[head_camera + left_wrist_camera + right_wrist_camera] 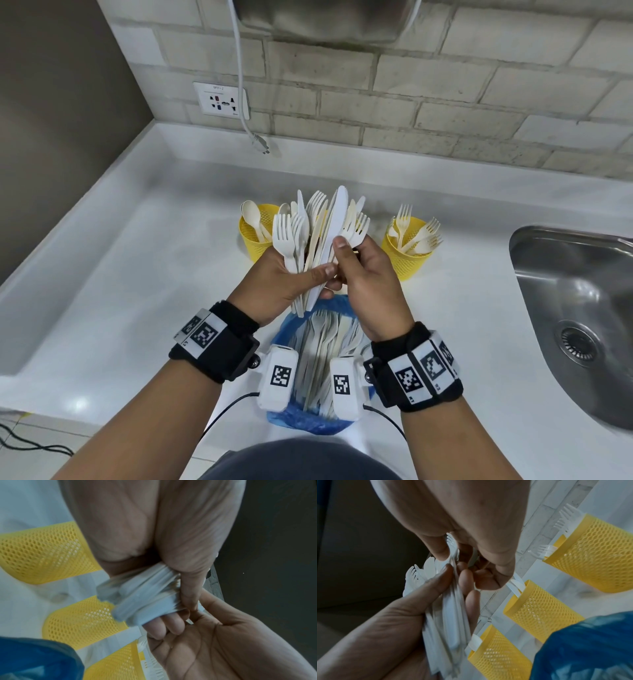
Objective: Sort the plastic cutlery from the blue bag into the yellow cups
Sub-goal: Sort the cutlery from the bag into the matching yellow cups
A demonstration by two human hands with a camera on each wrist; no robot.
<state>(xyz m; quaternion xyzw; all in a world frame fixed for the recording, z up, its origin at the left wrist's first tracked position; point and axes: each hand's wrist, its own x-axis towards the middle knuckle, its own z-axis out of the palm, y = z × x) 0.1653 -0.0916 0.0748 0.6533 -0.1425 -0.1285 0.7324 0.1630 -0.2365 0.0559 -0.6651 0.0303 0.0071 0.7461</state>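
The left hand (274, 281) grips a fanned bundle of plastic cutlery (315, 233) by the handles, thumb clamped across the front. The bundle is held above the blue bag (308, 421), long axis roughly upright and leaning away from the person, with tines, bowls and blades pointing up toward the brick wall (411, 102) and the handle ends pointing down at the bag's mouth. The right hand (370, 284) touches the bundle on the side away from the left hand, thumb and fingers pinching one fork (356, 229) near its neck.

More cutlery lies lengthwise inside the bag, on the white counter (137, 274). Beyond the bag stand the yellow cups: the left cup (253, 240) holds spoons, the right cup (407, 253) holds forks, heads up.

The head view hides the middle cup behind the bundle. The right wrist view shows this middle cup (544, 609) in the row, white pieces standing in it, their kind unclear. The left wrist view shows the handle ends (137, 599), blurred. A steel sink (582, 308) lies beyond the right cup.
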